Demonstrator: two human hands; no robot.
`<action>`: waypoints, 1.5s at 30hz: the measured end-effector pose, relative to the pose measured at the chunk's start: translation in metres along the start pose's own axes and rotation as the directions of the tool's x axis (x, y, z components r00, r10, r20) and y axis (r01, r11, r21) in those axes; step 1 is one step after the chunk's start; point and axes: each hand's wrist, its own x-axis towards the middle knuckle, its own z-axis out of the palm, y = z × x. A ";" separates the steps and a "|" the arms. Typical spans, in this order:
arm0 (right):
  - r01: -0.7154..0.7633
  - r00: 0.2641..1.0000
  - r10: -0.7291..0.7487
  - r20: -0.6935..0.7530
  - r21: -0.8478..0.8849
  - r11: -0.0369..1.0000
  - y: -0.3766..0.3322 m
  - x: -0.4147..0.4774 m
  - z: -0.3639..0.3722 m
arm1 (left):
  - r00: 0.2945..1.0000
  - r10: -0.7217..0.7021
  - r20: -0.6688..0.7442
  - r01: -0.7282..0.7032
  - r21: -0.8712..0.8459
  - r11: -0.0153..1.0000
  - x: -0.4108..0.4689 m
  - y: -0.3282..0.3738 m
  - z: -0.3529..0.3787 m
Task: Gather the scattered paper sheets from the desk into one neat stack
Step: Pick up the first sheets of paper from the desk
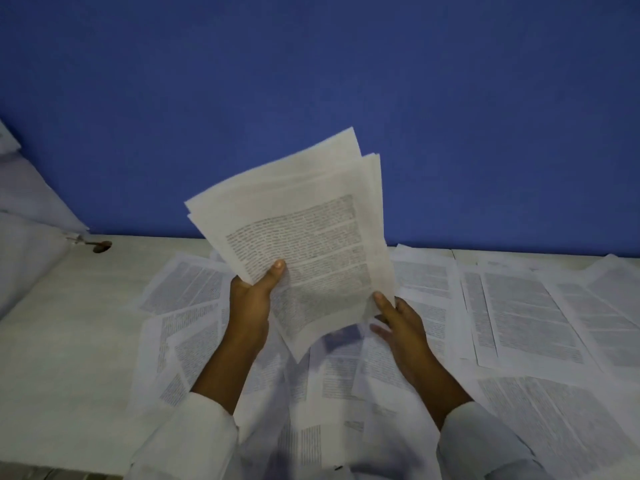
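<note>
I hold a loose bundle of printed paper sheets (301, 230) up above the desk, tilted, with edges fanned and uneven. My left hand (251, 299) grips the bundle's lower left edge, thumb on the front page. My right hand (398, 323) pinches the lower right corner with the thumb on top. Under my hands, several printed sheets (519, 313) lie scattered and overlapping across the white desk (69, 341), from the middle to the right edge.
A blue wall (311, 81) rises behind the desk. White cloth (24, 216) hangs at the left, beside a small dark object (102, 246) at the desk's back edge. The desk's left part shows bare surface.
</note>
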 end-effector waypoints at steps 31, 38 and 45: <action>-0.089 0.956 0.139 0.258 -0.196 0.977 0.002 -0.002 -0.034 | 0.987 -0.151 -0.050 0.158 0.254 0.954 -0.048 -0.020 -0.029; -0.142 0.798 0.228 0.558 -0.194 0.971 0.016 -0.022 -0.014 | 0.910 -0.414 0.023 0.395 0.251 0.884 -0.075 -0.029 -0.044; -0.114 0.878 0.206 0.431 -0.231 0.966 0.040 -0.013 0.004 | 0.885 -0.465 -0.019 0.462 0.151 0.874 -0.095 -0.031 -0.065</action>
